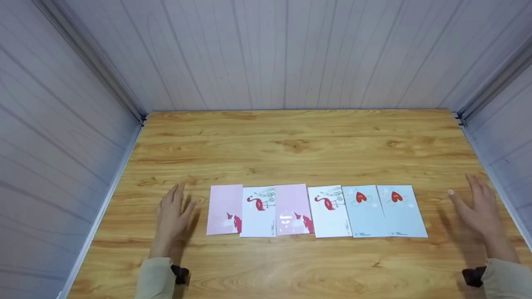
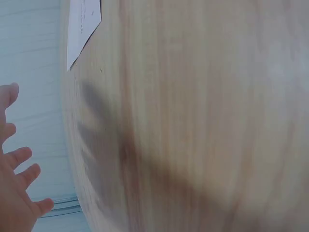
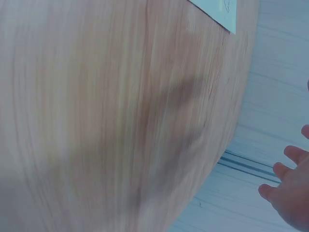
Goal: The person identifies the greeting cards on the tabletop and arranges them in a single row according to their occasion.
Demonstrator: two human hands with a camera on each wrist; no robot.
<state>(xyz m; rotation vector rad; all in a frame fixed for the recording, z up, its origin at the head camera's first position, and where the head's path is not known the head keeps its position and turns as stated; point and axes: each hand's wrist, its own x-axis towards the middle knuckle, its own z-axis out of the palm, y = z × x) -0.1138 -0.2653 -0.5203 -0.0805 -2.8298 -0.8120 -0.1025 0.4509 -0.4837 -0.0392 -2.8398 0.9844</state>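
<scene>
Several cards lie in a side-by-side row on the wooden table. From the left come a pink unicorn card [image 1: 224,203], a white flamingo card [image 1: 257,224], a second pink unicorn card [image 1: 291,199] and a second white flamingo card [image 1: 331,222]. Two pale blue cards with a red heart, one left [image 1: 365,220] and one right [image 1: 405,220], end the row. My left hand [image 1: 171,216] hovers left of the row, fingers spread and holding nothing. To the right of the row, my right hand [image 1: 480,209] is likewise spread and holds nothing. A card corner [image 2: 83,29] shows in the left wrist view.
The wooden table [image 1: 291,145] is enclosed by a panelled back wall [image 1: 266,54], a left wall [image 1: 54,137] and a right wall [image 1: 507,112]. Both wrists wear a dark device, the left one [image 1: 180,275] and the right one [image 1: 474,276], beside light sleeves.
</scene>
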